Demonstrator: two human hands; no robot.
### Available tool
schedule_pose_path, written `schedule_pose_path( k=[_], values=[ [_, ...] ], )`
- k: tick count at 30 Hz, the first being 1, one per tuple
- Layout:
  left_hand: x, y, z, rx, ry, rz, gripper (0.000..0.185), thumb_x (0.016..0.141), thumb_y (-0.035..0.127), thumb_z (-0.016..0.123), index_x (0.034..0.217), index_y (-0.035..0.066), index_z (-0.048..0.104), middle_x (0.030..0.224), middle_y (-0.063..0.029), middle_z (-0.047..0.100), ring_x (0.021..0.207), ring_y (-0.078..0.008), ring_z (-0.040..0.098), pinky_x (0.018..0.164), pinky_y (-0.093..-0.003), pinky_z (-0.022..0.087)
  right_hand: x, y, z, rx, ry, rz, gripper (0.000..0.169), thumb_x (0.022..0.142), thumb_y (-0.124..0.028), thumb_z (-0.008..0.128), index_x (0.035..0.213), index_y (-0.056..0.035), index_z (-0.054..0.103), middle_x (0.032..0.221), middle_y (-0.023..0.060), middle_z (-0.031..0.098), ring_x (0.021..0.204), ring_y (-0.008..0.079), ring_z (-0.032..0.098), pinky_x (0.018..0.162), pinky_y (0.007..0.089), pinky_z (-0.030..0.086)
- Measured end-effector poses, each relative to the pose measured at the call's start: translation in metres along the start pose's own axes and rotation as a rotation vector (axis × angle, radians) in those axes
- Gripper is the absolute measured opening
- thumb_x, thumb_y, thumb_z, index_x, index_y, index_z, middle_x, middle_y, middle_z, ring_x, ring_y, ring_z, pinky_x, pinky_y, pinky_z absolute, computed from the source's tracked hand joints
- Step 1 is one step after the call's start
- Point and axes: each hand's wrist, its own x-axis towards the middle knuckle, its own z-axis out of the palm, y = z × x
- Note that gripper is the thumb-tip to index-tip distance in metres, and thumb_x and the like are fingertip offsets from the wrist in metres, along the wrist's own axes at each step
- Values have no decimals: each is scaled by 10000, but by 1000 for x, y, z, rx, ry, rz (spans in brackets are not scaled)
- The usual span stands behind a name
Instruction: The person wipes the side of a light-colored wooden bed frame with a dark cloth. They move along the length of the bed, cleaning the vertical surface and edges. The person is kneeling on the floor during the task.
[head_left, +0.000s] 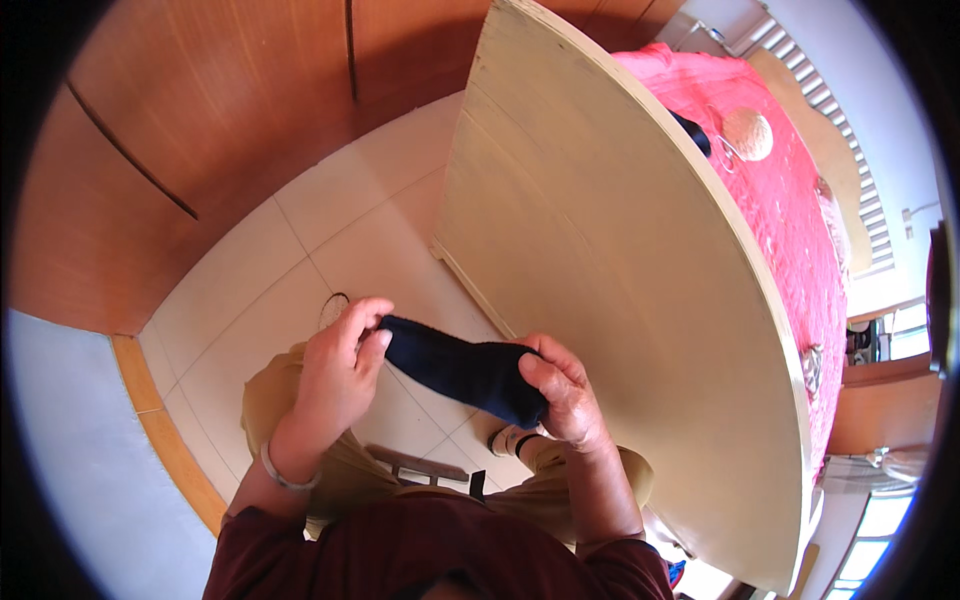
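Note:
A dark navy sock (465, 367) is stretched between my two hands above the tiled floor. My left hand (349, 367) pinches its narrow end between thumb and fingers. At the wider end, my right hand (562, 390) grips the fabric, thumb on top and the fingers mostly hidden behind it. The sock slants slightly down toward the right. Beneath my hands are my legs in tan trousers (277, 390), spread apart, with a sandal (510, 439) partly visible below my right hand.
A cream wooden bed end panel (600, 225) rises close on my right. Beyond it lies a bed with a pink cover (765, 202), bearing a round pale object (748, 135) and a dark item (691, 133). Brown wooden cabinet doors (225, 97) stand ahead and left.

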Motion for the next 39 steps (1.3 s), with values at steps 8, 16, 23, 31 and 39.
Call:
schedule_pose_path(
  k=[8, 16, 23, 31, 39],
  values=[
    [-16, 1, 46, -461, -128, -122, 206, 945, -11, 524, 1138, 40, 469, 960, -68, 538, 789, -146, 629, 640, -281, 494, -41, 6, -9, -395, 230, -288, 189, 950, -188, 564, 1008, -18, 625, 845, 38, 624, 764, 148, 581, 692, 291, 474],
    [-75, -55, 153, -1723, -384, -726, 189, 930, 203, 557, 1062, 70, 577, 979, -94, 632, 879, -211, 646, 799, -362, 529, -61, 59, 16, -1369, -268, -899, 185, 804, -124, 664, 893, -12, 546, 835, 167, 558, 709, 325, 621, 631, 419, 509],
    [-81, -5, 141, -582, -456, 460, 269, 871, 247, 626, 1065, 61, 619, 983, -85, 661, 890, -230, 653, 798, -372, 531, -93, 57, 2, -1226, -471, -758, 258, 860, -248, 680, 911, -19, 573, 962, 120, 611, 844, 326, 626, 716, 420, 519],
    [-30, -37, 188, -1523, -406, 44, 265, 931, 313, 553, 1024, 81, 639, 961, -69, 671, 892, -253, 657, 771, -383, 538, -179, -116, -64, -1761, 686, -1370, 124, 799, -27, 693, 893, -49, 616, 893, 112, 649, 787, 294, 625, 676, 394, 516],
    [85, 90, 230, -1325, 629, -223, 673, 992, 620, 326, 1327, 50, 449, 1245, -64, 532, 1117, -180, 486, 1024, -337, 365, -181, -200, -98, -1824, 392, -404, 508, 996, -404, 480, 1250, 34, 515, 1207, 278, 591, 1168, 393, 562, 977, 444, 438]
  ],
)
